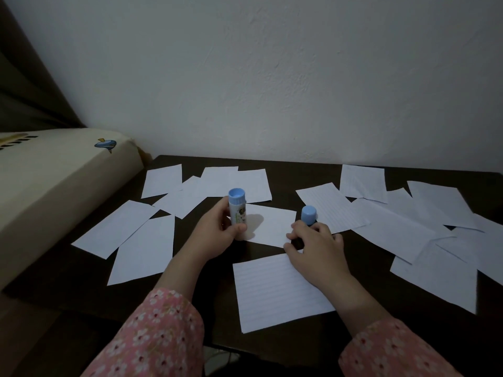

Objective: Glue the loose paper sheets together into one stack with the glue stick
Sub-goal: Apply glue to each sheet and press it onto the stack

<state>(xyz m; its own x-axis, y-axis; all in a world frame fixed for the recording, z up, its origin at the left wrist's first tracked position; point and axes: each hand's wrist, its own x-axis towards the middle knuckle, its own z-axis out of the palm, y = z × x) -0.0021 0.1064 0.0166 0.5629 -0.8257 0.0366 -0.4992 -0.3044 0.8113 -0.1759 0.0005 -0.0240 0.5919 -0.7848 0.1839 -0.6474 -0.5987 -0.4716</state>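
Now the left hand [217, 233] is gripping the glue stick [238, 213] upright, fingers curled round its white body, blue end up. Just right of that grip, a small paper sheet [272, 225] is lying flat on the dark table [283, 170]. Past it, the right hand [315, 242] is resting near the blue cap [308, 213], fingers curled; whether they are holding it I cannot tell. Below both hands a lined sheet [275, 292] is lying; loose sheets [141, 248] are spreading out to either side.

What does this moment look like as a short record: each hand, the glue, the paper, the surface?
left hand: grips upright white glue stick with blue end
right hand: fingers around a blue cylindrical cap, at the table
paper: loose white lined sheets scattered; one lined sheet nearest the person
stacking: none visible yet
surface: dark wooden table
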